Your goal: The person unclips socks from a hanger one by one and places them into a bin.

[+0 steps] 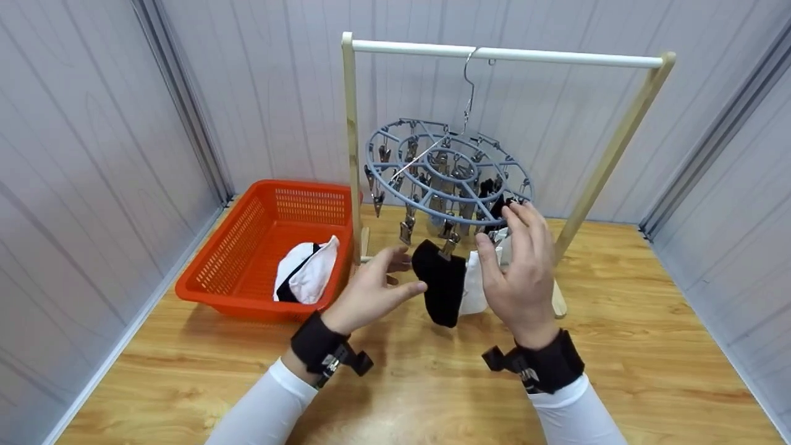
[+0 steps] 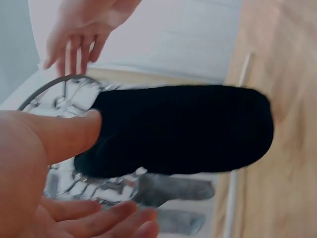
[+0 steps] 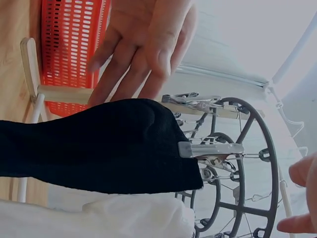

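Observation:
A black sock (image 1: 440, 290) hangs from a metal clip (image 1: 449, 246) at the near edge of a round grey-blue clip hanger (image 1: 446, 218). My left hand (image 1: 380, 287) is just left of the sock, thumb and fingers spread, holding nothing. In the left wrist view its thumb tip overlaps the sock's upper part; whether they touch I cannot tell. The right hand (image 1: 522, 272) is raised at the hanger's right rim, fingers extended, with no item in its grasp. Beside the black sock hangs a white sock (image 1: 474, 287), partly hidden by that hand.
An orange basket (image 1: 253, 310) at left holds white and black cloth pieces (image 1: 313, 275). The hanger hooks over the white bar (image 1: 556, 57) of a wooden stand (image 1: 609, 167). Grey socks (image 2: 173, 191) hang farther back among the clips. Panelled walls enclose the wooden tabletop (image 1: 667, 346).

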`<state>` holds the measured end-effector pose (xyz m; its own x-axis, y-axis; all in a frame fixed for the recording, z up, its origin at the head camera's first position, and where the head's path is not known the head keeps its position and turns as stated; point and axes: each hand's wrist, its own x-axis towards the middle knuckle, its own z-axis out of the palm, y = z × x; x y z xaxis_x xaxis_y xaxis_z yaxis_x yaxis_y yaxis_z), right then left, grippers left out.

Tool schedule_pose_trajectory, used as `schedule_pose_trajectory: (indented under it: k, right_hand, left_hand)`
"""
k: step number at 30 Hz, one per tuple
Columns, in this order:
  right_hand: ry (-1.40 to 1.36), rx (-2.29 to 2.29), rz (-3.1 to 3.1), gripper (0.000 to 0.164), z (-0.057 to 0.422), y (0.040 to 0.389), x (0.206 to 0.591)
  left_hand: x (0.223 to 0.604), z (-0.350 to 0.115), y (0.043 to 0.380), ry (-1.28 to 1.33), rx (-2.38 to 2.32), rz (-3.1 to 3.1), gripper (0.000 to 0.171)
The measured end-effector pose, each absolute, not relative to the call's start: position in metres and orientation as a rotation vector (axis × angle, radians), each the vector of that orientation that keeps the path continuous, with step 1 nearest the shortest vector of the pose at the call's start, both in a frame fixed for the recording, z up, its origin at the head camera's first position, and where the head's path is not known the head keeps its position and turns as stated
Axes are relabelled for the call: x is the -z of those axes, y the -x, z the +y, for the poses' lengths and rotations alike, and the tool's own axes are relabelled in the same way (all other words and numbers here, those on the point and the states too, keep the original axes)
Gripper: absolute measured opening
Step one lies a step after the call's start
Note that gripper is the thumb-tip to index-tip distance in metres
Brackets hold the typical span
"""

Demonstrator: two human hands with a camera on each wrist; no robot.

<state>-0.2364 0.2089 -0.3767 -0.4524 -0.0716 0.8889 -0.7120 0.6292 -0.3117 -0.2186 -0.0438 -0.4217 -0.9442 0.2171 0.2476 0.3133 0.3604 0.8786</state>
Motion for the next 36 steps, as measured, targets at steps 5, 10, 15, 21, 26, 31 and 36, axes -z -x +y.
schedule_pose_trajectory:
  k: [5, 10, 15, 21, 26, 31, 36]
  right_hand:
    - [-0.644, -0.861, -1.961, 0.049, 0.208, 0.234, 0.377]
    - [-0.660, -0.872, -1.974, 0.050, 0.207, 0.232, 0.378]
    - [-0.703, -0.892, -1.949, 0.051, 0.204, 0.230, 0.378]
    - [-0.753, -0.898, -1.918, 0.050, 0.202, 0.229, 0.378]
    - [-0.778, -0.900, -1.902, 0.049, 0.201, 0.228, 0.377]
    - [-0.782, -0.915, -1.869, 0.047, 0.202, 0.226, 0.373]
    - [-0.793, -0.945, -1.784, 0.039, 0.202, 0.225, 0.372]
  left_hand:
    - [0.431, -0.033, 0.220, 0.517, 1.798, -2.444, 0.074]
    - [0.435, -0.029, 0.221, 0.538, 1.896, -2.395, 0.064]
    - [0.437, -0.028, 0.222, 0.510, 1.992, -2.360, 0.055]
    - [0.439, -0.027, 0.223, 0.459, 2.123, -2.277, 0.053]
    - [0.441, -0.026, 0.223, 0.490, 2.156, -2.248, 0.045]
    - [0.440, -0.026, 0.221, 0.502, 2.129, -2.260, 0.035]
    - [0.438, -0.026, 0.219, 0.502, 2.128, -2.278, 0.027]
